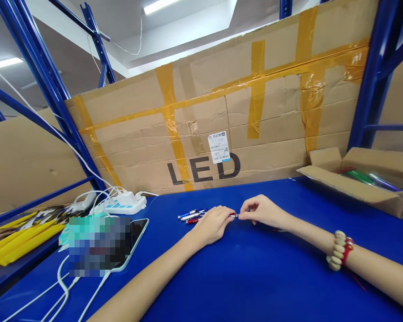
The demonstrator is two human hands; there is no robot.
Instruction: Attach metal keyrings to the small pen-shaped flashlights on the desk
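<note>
Both of my hands meet over the middle of the blue table point(255, 277). My left hand point(213, 223) and my right hand point(260, 211) each pinch one end of a small red pen-like item point(233, 215) held between them just above the surface. A few similar small blue and red items point(191, 216) lie in a loose group on the table just left of my left hand. My right wrist carries a beaded bracelet point(339, 250).
A phone point(136, 235) on a white cable and a white power strip point(126, 203) lie at the left. An open cardboard box point(362, 179) with coloured items stands at the right. A taped "LED" cardboard sheet point(221, 120) walls the back. Yellow pieces point(20, 235) lie far left.
</note>
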